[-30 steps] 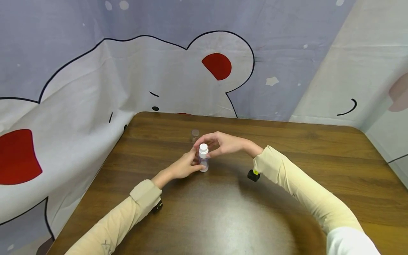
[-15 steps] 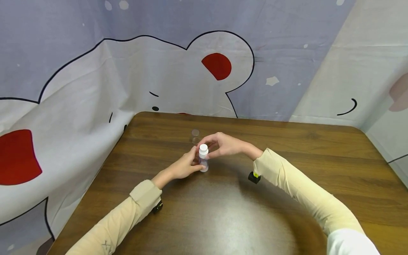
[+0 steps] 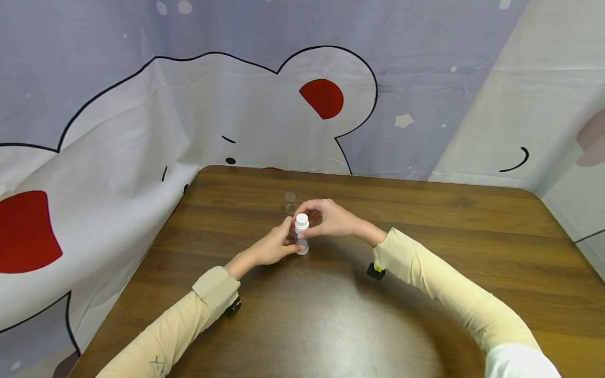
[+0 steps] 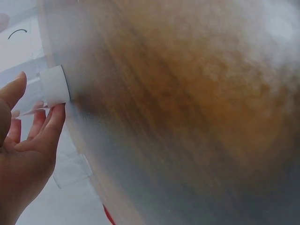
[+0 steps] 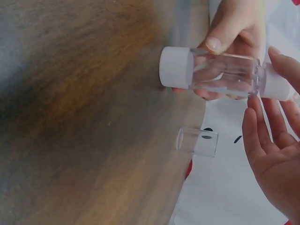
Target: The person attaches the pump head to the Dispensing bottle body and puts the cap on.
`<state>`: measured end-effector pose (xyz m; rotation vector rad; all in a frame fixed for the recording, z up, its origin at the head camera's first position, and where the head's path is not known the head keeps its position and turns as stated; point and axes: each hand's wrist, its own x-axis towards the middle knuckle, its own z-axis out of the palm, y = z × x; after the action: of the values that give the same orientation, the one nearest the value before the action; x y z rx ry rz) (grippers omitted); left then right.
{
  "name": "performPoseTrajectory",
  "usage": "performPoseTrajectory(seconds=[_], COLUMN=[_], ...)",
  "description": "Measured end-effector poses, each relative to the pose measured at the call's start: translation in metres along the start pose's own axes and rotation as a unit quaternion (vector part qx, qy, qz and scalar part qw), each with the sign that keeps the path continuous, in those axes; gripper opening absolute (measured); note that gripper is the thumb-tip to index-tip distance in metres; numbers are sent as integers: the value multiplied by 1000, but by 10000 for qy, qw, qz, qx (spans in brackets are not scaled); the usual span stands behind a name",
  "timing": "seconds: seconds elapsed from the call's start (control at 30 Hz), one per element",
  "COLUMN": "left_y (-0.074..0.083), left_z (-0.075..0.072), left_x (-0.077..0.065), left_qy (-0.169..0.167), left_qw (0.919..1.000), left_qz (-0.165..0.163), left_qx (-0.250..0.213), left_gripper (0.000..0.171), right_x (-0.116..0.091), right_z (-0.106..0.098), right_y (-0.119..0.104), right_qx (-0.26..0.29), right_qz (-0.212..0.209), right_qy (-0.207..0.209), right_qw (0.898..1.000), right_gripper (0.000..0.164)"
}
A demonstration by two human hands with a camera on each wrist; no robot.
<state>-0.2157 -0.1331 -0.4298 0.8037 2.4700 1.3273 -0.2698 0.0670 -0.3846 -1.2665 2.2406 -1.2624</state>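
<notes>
A small clear bottle [image 3: 302,242] with a white base [image 5: 176,66] and a white top [image 5: 276,83] stands upright on the table. My left hand [image 3: 271,247] holds its lower body, the thumb in front and the fingers behind. From the other side my right hand [image 3: 331,218] has its thumb and fingers around the white upper part. In the right wrist view the left hand [image 5: 239,28] wraps the clear body, while the right hand [image 5: 276,154] is at the top. A clear cap [image 3: 290,202] stands just behind the hands, apart from them.
The brown wooden table [image 3: 463,236] reaches back to a printed cloth [image 3: 236,105] with cartoon bears. That cloth also hangs along the left and right sides. A small black device [image 3: 376,271] sits under the right cuff.
My right hand and wrist have shifted slightly down, and the thumb has moved left across the bottle's front. My left hand, the bottle and the clear cap have stayed in place.
</notes>
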Motion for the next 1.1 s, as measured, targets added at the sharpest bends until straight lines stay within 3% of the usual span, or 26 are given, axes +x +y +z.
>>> performPoseTrajectory(seconds=[0.23,0.5,0.77,0.97,1.1], left_y=[0,-1,0,1,1], left_z=[1,0,0,1,1], left_x=[0,0,-1,-1,-1], left_qy=[53,0,-7,36,48], left_qw=[9999,9999,10000,9999,9999], left_qz=[83,122,25,-35,-26], left_qx=[53,42,13,88,132], left_gripper=[39,42,51,58,64], right_x=[-1,0,0,0,0], right_z=[8,15,-1,-16,-17], right_y=[1,0,-5,-6,-6], right_qx=[-185,-420,88,639,734], right_qz=[3,-35,-256,-538,-577], right_qy=[444,601,-174,-1006,-1232], right_qw=[9988,9973,9995,9914,9880], right_gripper=[36,36,51,48,47])
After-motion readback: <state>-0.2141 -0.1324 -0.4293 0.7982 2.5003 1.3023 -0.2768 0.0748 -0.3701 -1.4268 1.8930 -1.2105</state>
